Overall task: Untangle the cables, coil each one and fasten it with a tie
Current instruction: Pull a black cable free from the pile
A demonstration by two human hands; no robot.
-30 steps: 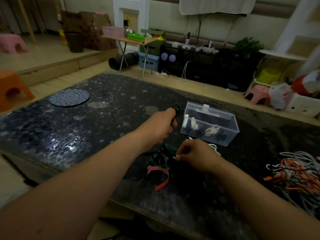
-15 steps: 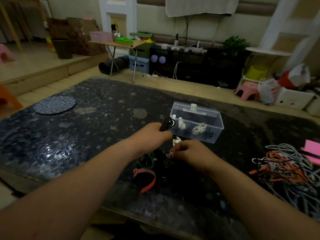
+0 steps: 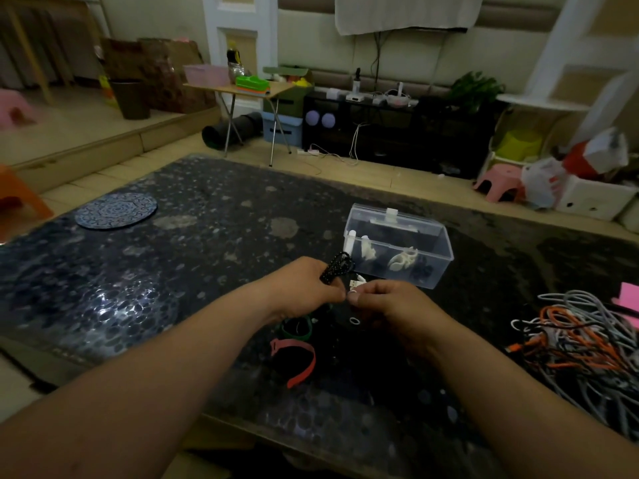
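My left hand (image 3: 304, 288) grips a coiled black braided cable (image 3: 337, 269) just in front of the clear plastic box (image 3: 397, 250). My right hand (image 3: 387, 305) is beside it, fingertips almost touching the left, and pinches a small white cable end with a USB plug (image 3: 356, 284). Under the hands lie a green tie strap (image 3: 297, 328), a red tie strap (image 3: 301, 364) and a small white ring (image 3: 354, 320). A tangle of orange, grey and white cables (image 3: 581, 344) lies at the right edge of the table.
The dark pebbled table (image 3: 173, 271) carries a round patterned mat (image 3: 116, 210) at the far left. The clear box holds coiled white and black cables. A pink object (image 3: 627, 299) sits at the right edge. A folding table, stools and cabinets stand beyond.
My left hand has drawn the black coil back from beside the box toward my right hand. The two hands have come together, and the view has shifted right and down.
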